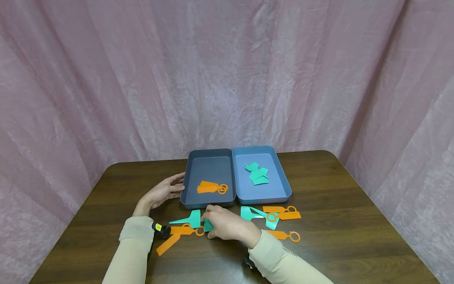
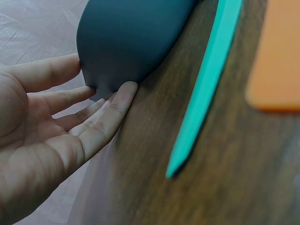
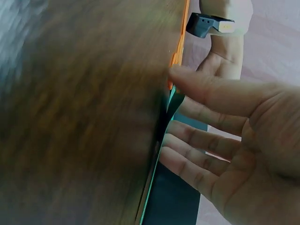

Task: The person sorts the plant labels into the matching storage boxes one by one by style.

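Observation:
My left hand [image 1: 164, 192] reaches to the left side of the dark grey tray [image 1: 207, 205], its extended fingertips touching the outer wall, as the left wrist view also shows. In front of that tray, my right hand [image 1: 227, 225] is low at the tabletop. Its thumb and fingers pinch a green T-shaped plant label [image 1: 208, 225], whose edge [image 3: 176, 101] is lifted a little from the wood; the hand hides the rest. Left of it lies another green plant label [image 1: 194, 219], beside orange ring tags [image 1: 168, 244].
Overlapped orange ring tags [image 1: 207, 187] lie in the dark tray. The blue tray [image 1: 280, 173] adjoins it, holding several green labels [image 1: 260, 175]. Right of my right hand lie green labels [image 1: 272, 224] and orange ring tags [image 1: 291, 215]. A pink curtain [image 1: 227, 79] hangs behind the wooden table [image 1: 337, 221].

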`<action>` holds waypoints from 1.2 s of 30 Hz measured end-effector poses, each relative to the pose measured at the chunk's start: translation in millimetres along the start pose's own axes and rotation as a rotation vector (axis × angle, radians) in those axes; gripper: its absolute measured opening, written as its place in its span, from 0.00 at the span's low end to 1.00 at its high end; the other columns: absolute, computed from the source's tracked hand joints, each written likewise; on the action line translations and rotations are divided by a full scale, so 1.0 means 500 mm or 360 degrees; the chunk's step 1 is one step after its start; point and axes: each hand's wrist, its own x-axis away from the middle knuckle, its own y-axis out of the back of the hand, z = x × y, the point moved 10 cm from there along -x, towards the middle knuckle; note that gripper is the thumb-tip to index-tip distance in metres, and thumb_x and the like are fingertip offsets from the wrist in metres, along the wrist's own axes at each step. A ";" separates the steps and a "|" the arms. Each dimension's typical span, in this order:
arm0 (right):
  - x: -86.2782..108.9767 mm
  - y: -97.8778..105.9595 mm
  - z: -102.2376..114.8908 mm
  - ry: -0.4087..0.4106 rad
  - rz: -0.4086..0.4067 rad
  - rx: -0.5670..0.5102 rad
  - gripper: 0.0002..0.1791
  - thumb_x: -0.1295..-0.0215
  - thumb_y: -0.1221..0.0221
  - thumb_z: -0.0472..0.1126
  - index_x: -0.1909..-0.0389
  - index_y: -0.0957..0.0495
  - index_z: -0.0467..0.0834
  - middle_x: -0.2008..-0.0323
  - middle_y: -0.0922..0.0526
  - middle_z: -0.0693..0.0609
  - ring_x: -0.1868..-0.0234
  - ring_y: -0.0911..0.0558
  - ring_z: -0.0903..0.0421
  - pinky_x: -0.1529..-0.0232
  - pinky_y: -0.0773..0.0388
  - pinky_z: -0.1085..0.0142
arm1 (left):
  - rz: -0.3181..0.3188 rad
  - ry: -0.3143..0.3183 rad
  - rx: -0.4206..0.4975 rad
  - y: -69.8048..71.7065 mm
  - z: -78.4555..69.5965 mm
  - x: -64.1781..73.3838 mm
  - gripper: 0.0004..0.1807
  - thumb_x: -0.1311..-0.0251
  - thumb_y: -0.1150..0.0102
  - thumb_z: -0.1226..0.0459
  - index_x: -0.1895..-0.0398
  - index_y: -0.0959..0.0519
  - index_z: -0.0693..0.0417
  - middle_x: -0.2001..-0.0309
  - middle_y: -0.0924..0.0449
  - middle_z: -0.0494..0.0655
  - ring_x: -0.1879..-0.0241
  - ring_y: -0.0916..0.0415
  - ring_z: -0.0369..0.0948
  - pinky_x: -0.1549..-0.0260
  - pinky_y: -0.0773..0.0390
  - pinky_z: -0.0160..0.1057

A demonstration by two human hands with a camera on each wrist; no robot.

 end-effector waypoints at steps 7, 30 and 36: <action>0.000 0.014 0.006 0.0063 -0.0049 -0.0047 0.08 0.33 0.30 0.39 0.54 0.13 0.49 0.56 0.17 0.59 0.57 0.21 0.63 0.52 0.21 0.70 | 0.0012 -0.0018 0.0004 -0.002 -0.004 0.000 0.37 0.19 0.54 0.68 0.15 0.57 0.59 0.19 0.55 0.67 0.24 0.44 0.64 0.29 0.36 0.63; 0.005 0.072 -0.038 -0.0038 -0.0274 -0.0598 0.10 0.33 0.37 0.26 0.63 0.13 0.44 0.76 0.21 0.59 0.78 0.31 0.62 0.75 0.31 0.72 | -0.0005 -0.0008 0.0000 0.001 -0.001 -0.001 0.37 0.19 0.53 0.67 0.15 0.56 0.58 0.18 0.54 0.65 0.24 0.43 0.63 0.28 0.36 0.63; 0.007 0.085 -0.047 -0.0051 -0.0297 -0.0667 0.09 0.32 0.36 0.27 0.61 0.13 0.43 0.76 0.20 0.55 0.77 0.31 0.61 0.73 0.32 0.70 | 0.0004 -0.0018 0.0005 -0.001 -0.002 -0.001 0.37 0.20 0.53 0.68 0.15 0.57 0.59 0.18 0.55 0.66 0.24 0.43 0.64 0.28 0.36 0.64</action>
